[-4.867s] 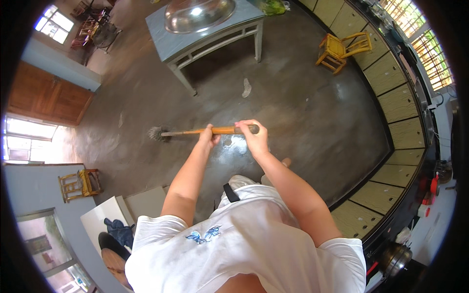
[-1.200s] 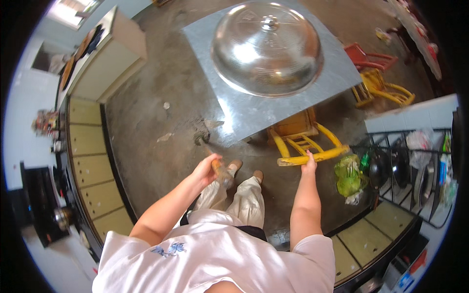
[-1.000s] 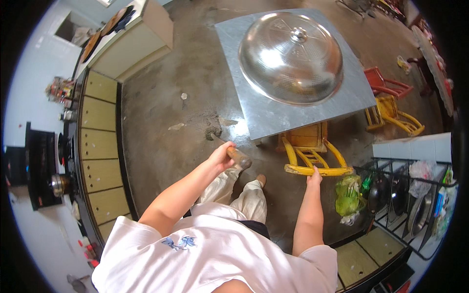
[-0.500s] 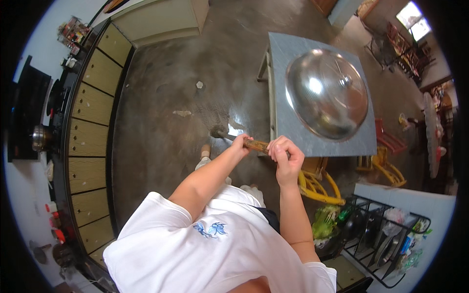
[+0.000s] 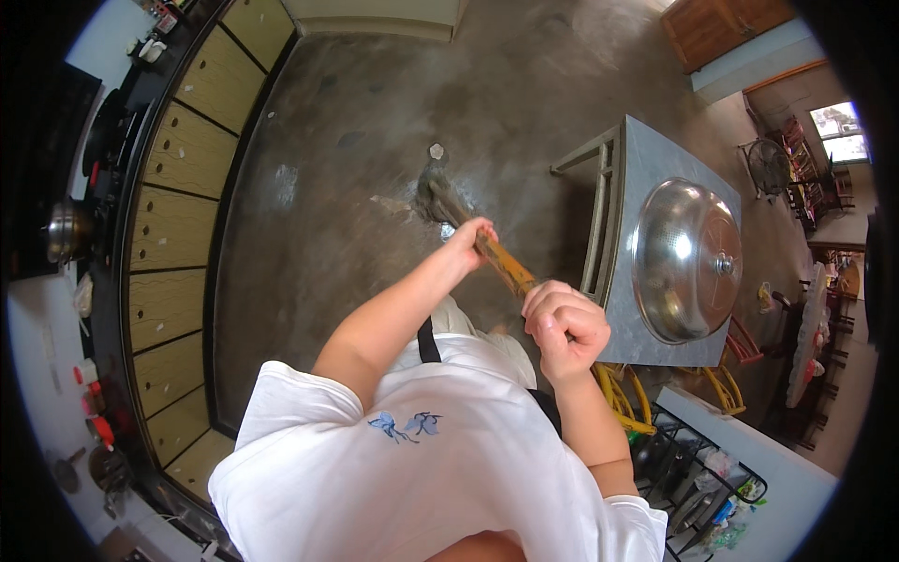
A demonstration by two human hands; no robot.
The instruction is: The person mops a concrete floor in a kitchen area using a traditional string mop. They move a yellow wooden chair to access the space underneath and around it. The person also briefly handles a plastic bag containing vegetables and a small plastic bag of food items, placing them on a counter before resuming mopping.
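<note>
Two bare hands are closed on one long wooden broom handle (image 5: 506, 267), which runs on a slant from the person's chest down to the concrete floor (image 5: 356, 187). The left hand (image 5: 468, 242) sits lower on the shaft, fingers wrapped fully round it with no gap showing. The right hand (image 5: 565, 323) holds the upper end in a tight fist, knuckles toward the camera; the tip of the handle is hidden inside that fist. The broom head (image 5: 438, 199) rests on the floor beyond the left hand, touching a small grey heap of dust and scraps (image 5: 393, 204). A pale bit of debris (image 5: 435, 151) lies on the floor just past the head. To the person's right stands a grey metal table (image 5: 637, 187), carrying a large domed steel lid (image 5: 685, 260); the right hand is close beside the table's near edge, contact not determinable. Yellow chair frames (image 5: 623, 403) show under and behind that table. A run of cream cabinet doors (image 5: 178, 234) lines the wall on the person's left, well apart from the broom.
</note>
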